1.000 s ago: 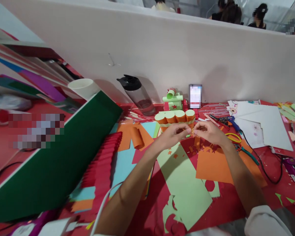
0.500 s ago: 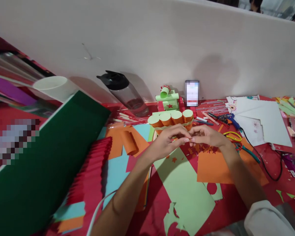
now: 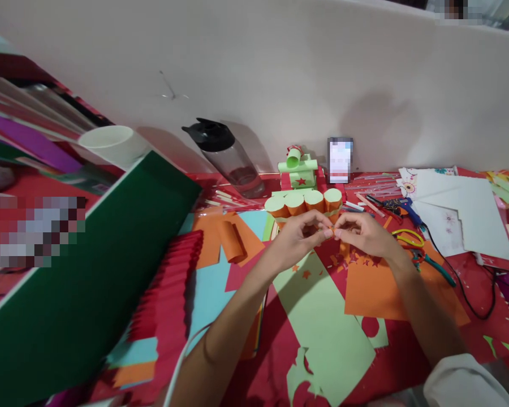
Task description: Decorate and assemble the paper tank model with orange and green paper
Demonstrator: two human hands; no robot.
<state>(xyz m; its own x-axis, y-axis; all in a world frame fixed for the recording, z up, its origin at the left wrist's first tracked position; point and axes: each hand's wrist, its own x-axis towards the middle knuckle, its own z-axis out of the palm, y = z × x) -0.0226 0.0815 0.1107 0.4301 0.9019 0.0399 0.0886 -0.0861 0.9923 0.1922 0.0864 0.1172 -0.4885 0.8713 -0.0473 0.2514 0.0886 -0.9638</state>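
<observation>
My left hand (image 3: pixel 300 240) and my right hand (image 3: pixel 362 233) meet above the middle of the table, fingertips pinched together. Between them is a tiny orange paper piece (image 3: pixel 333 232); its shape is too small to make out. Just behind the hands stands a row of orange paper tubes with pale green tops (image 3: pixel 294 204). Beneath lies a light green paper sheet (image 3: pixel 322 316) bearing small orange paper stars (image 3: pixel 306 275). Small red paper stars (image 3: pixel 367 261) are scattered near my right hand, beside an orange sheet (image 3: pixel 377 291).
Behind the tubes sits a green paper tank model (image 3: pixel 299 166) next to a phone (image 3: pixel 340 161). A bottle (image 3: pixel 229 158) and green board (image 3: pixel 89 282) stand left. Yellow-handled scissors (image 3: pixel 408 237), teal-handled pliers (image 3: pixel 439 268) and a blue glue gun (image 3: pixel 411 212) with its cord lie right.
The view has shifted, so the scene sits slightly farther right. My fingertips have changed position around the small orange piece, which now shows more clearly.
</observation>
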